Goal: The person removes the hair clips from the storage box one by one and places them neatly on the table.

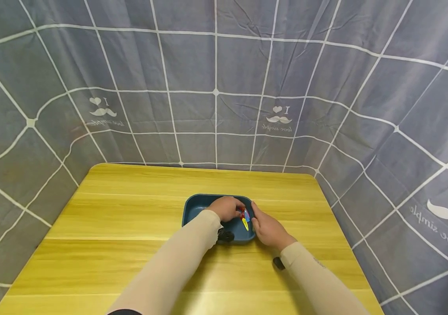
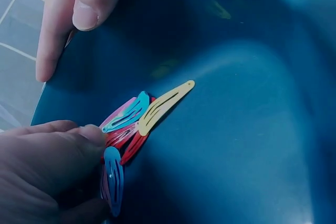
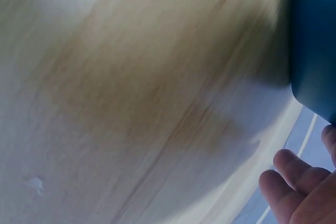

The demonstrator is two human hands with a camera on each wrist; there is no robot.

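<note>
A dark blue plastic tray (image 1: 193,208) stands on the table. Inside its right end, my left hand (image 1: 225,208) pinches a small bunch of snap hair clips (image 1: 245,217) between thumb and fingers. In the left wrist view the bunch fans out: a yellow clip (image 2: 165,107) points away from the hand, a light blue clip (image 2: 128,113) and red ones (image 2: 134,148) overlap it, and a darker blue clip (image 2: 113,182) hangs lower. My right hand (image 1: 269,227) grips the tray's right wall, thumb inside the rim and fingers outside; some of its fingers (image 3: 291,169) show in the right wrist view.
The yellow wood-grain table (image 1: 129,205) extends around the tray. A grey curtain (image 1: 192,109) with white grid lines hangs behind the table and along both sides. Dark wrist straps (image 1: 225,236) sit below the sleeves.
</note>
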